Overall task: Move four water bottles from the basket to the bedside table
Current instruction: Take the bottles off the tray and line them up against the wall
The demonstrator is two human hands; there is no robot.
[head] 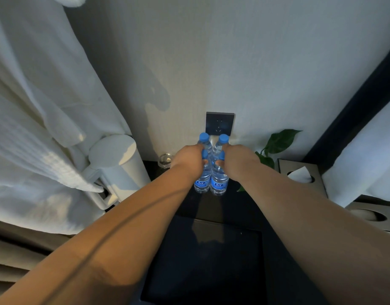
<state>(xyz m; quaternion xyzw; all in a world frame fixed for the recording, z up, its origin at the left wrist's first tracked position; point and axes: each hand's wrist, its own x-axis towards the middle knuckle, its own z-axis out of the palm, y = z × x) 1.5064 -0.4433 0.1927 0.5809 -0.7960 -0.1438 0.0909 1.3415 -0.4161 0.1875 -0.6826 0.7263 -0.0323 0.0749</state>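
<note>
Several clear water bottles with blue caps and blue labels stand upright in a tight cluster at the back of the dark bedside table (251, 208), below a wall socket. The front left bottle (200, 183) and front right bottle (219, 183) show their labels; behind them rise the caps of the back left bottle (204, 137) and back right bottle (223, 138). My left hand (188, 160) wraps the left side of the cluster near the necks. My right hand (236, 159) wraps the right side. The basket is not in view.
A white cylindrical lamp (117, 164) and hanging white robe (35, 128) are on the left. A glass jar (165, 160) sits by my left hand. A green plant (277, 144) and tissue boxes (301, 175) stand to the right. A dark tray (207, 260) lies in front.
</note>
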